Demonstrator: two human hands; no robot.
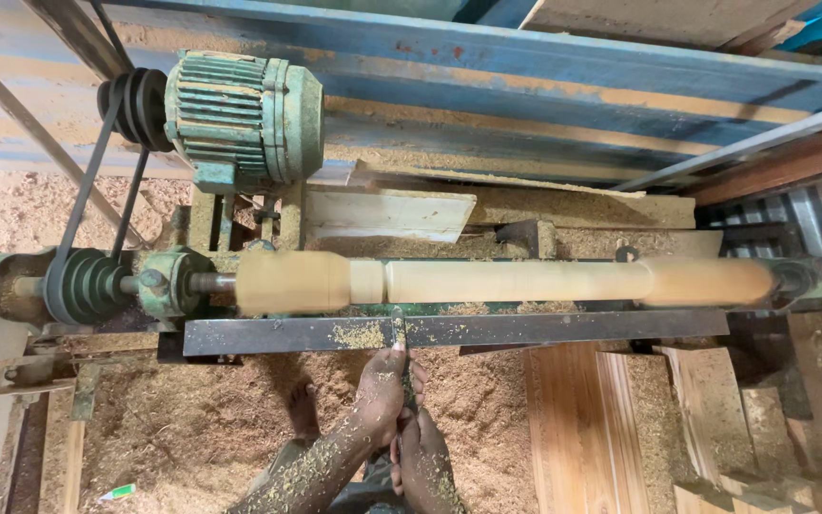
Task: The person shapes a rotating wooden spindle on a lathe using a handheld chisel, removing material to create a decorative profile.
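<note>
Both hands grip a turning chisel [400, 354] that lies across the dark steel tool rest [544, 329] of a wood lathe. The left hand [380, 392] sits forward, its fingers [401, 366] clenched around the chisel shaft just behind the rest — the forearm is flecked with sawdust. The right hand [422, 455] sits behind it, nearer the body, fingers closed around the rear of the chisel; the handle itself is mostly hidden by the two hands.

The chisel tip crosses the rest and meets the wooden workpiece [506, 281], a long pale spindle mounted horizontally between the lathe ends. Contact falls near a narrow step in the spindle, just right of its thick left section. The spindle surface is blurred along its length.

To the left, a grooved pulley [88, 284] stands on the spindle axis, linked by black belts [97, 171] to the green electric motor [240, 119] mounted above. A pale board [387, 215] lies behind the workpiece. Sawdust [192, 419] covers the floor below the rest, where a bare foot [303, 409] stands. Stacked wooden planks [582, 428] lie to the right, beneath the tool rest
</note>
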